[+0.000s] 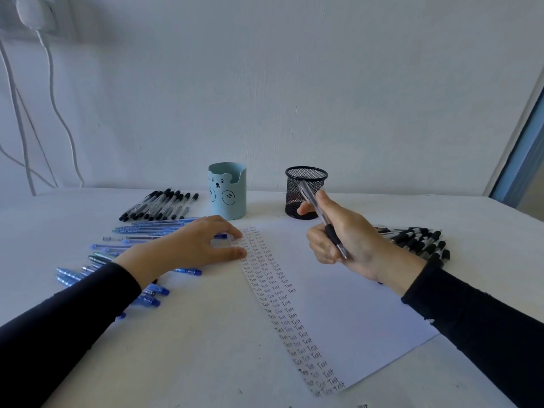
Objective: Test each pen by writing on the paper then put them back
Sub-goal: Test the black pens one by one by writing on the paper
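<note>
A white sheet of paper (347,304) lies on the table, its left strip filled with columns of the word "Test". My right hand (338,234) grips a clear pen with a black grip (316,206), held above the paper's top, tip pointing down toward me. My left hand (194,245) rests flat on the paper's upper left corner, fingers spread. Blue pens (147,231) lie in rows under and left of that hand. Black pens (160,205) lie in a row at the back left. Another pile of black pens (418,241) sits behind my right wrist.
A light blue bear-faced pen cup (228,191) and a black mesh pen cup (304,191) stand at the back of the white table (191,348), near the wall. White cables (56,113) hang down the wall at the left.
</note>
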`<state>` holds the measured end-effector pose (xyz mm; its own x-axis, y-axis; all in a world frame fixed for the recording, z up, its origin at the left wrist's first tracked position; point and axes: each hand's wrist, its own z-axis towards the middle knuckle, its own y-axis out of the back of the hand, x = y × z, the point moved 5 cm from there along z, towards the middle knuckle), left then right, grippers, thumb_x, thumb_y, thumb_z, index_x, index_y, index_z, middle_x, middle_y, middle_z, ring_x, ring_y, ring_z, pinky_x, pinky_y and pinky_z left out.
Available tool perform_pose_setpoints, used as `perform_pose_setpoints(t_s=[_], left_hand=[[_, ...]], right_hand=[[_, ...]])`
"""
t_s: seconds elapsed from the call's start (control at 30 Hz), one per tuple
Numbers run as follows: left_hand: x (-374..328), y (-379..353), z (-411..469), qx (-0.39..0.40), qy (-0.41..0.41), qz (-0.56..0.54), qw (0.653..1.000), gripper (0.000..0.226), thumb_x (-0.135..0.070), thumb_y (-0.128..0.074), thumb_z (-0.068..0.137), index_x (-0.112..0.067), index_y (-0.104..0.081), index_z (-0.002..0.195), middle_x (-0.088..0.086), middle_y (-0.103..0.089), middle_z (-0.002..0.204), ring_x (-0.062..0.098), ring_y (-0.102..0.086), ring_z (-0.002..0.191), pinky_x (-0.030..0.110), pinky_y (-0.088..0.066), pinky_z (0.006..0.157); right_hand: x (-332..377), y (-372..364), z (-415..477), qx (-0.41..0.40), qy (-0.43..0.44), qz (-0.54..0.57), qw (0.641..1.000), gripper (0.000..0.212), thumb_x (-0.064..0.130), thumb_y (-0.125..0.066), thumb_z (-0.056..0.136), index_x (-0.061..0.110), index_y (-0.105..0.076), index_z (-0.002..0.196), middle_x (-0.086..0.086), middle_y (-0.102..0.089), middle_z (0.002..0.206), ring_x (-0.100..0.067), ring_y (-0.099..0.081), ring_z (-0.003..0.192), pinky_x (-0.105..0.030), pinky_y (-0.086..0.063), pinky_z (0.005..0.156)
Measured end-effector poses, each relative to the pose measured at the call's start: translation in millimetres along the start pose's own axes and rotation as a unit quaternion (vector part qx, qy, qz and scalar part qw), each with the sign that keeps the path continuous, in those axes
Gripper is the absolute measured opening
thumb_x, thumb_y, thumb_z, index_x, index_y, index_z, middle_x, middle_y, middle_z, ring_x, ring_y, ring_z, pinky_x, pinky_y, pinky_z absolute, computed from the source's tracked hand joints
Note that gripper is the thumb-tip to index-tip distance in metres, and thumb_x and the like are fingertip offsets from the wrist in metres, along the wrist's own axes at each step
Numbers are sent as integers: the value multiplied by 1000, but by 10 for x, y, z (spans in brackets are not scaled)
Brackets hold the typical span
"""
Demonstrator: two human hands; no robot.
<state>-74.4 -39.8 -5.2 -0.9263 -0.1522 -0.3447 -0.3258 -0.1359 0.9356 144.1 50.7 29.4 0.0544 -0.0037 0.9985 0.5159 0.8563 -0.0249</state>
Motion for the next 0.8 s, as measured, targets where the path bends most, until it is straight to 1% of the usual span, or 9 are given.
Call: perform_pose_setpoints(t_s=[0.1,0.17,0.43,0.5,0.53,0.6,0.63,0.7,0.8], left_hand=[[-12,-1,-13,1,0,-1,1000,80,-86,-45,62,-39,-57,125,-17,-51,125,2,-48,116,23,-36,101],[-28,1,-15,-4,3,0,1000,73,-79,-49,66,-37,-58,125,-16,-52,126,3,-48,116,23,-36,103],[-42,9,-25,-4,-7,1,1000,76,-81,-48,66,-35,-58,126,-16,-52,125,2,-48,114,21,-36,100],[-21,6,-18,-1,-9,-1,1000,86,-90,-42,59,-38,-58,125,-18,-52,124,1,-48,114,21,-35,98],[-7,3,-16,-3,-9,-3,1000,90,-94,-39,56,-38,-58,124,-18,-52,123,1,-48,113,22,-36,99],[7,2,-18,-11,-13,-5,1000,96,-98,-36,52,-38,-58,124,-19,-52,122,0,-49,112,24,-38,100],[12,0,-20,-13,-18,-3,1000,99,-100,-34,50,-38,-58,124,-20,-52,121,0,-49,112,24,-39,99],[19,-1,-13,-13,-22,3,1000,100,-101,-29,51,-38,-58,124,-20,-52,121,1,-49,112,23,-39,99],[29,21,-7,-29,-20,38,999,80,-87,-29,67,-38,-60,122,-18,-55,122,3,-50,113,29,-42,102]], right_hand=[[-26,-60,8,43,4,49,998,31,31,-40,102,9,-56,118,-9,-68,76,-19,-62,63,-30,-50,62],[-39,-97,-2,73,-12,99,992,32,25,-49,96,7,-61,119,-11,-72,97,-20,-68,77,-30,-58,74],[-5,-165,-52,101,-33,151,983,26,26,-55,89,13,-68,108,-8,-73,102,-17,-69,74,-27,-58,68],[-35,-140,-18,92,1,52,994,27,27,-57,90,15,-71,110,-11,-68,109,-11,-64,75,-25,-55,70],[-49,-112,-6,73,44,-74,994,28,27,-59,91,17,-72,113,-10,-64,110,-6,-59,77,-23,-51,73],[-82,-103,12,41,137,-340,930,30,26,-62,94,21,-68,123,-1,-57,99,4,-51,77,-14,-42,74],[-136,-115,29,46,155,-412,897,32,26,-63,94,22,-66,125,4,-55,96,5,-50,78,-11,-39,74],[-257,-158,42,79,165,-499,847,33,29,-63,95,21,-66,126,7,-54,98,0,-49,87,-12,-37,78],[-363,-157,97,111,145,-618,765,41,44,-45,99,25,-63,131,5,-49,113,-14,-40,104,-27,-35,95]])
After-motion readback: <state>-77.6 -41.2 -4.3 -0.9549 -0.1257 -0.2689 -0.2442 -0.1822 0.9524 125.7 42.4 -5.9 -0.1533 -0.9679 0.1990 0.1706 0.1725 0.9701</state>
